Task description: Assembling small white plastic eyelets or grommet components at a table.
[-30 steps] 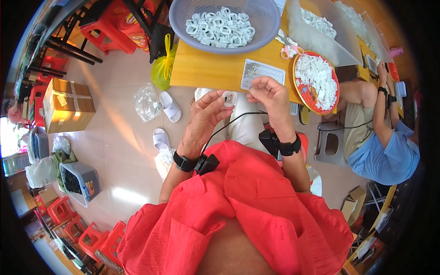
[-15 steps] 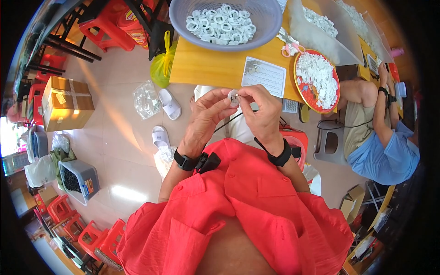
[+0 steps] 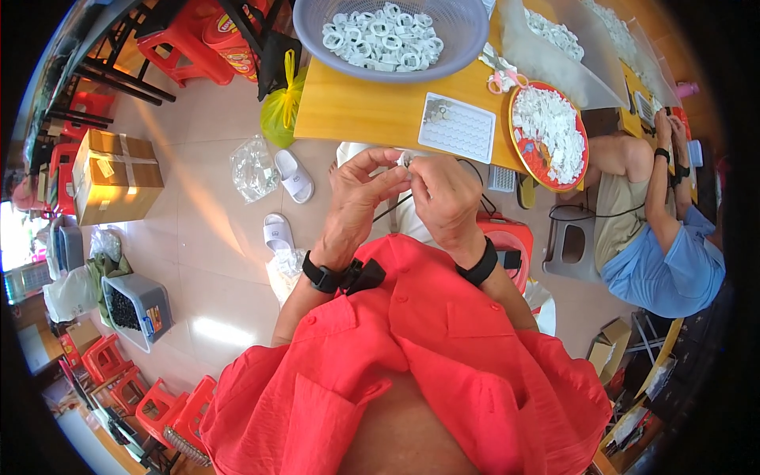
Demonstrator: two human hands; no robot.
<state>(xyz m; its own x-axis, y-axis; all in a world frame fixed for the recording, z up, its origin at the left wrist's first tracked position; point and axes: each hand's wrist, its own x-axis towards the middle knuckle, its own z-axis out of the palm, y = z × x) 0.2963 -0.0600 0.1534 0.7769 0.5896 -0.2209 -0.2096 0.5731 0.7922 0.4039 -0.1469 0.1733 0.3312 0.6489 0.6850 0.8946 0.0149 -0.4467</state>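
Note:
In front of my chest, just short of the table edge, both hands meet at a small round white plastic part [image 3: 403,159]. My left hand [image 3: 354,192] pinches it between thumb and fingers. My right hand [image 3: 447,196] is closed against its other side, with thumb and curled fingers pressed to it. The fingers cover most of the part, and any smaller piece in them is hidden. Beyond the hands, a white tray [image 3: 473,146] with rows of small hollows lies on the yellow table [image 3: 356,107]; several round silvery discs [image 3: 440,111] sit at its upper left.
A grey-purple basket [image 3: 467,59] of white ring-shaped parts stands at the back. Right of the tray are a red plate [image 3: 518,154] of small white pieces, pink-handled scissors [image 3: 507,81] and a translucent bin [image 3: 538,71]. A co-worker in a blue shirt [image 3: 665,265] sits at the right.
My right hand has turned inward and its fingers have curled closer over the white part. The part is tilted and more covered than before; the left hand keeps its pinch.

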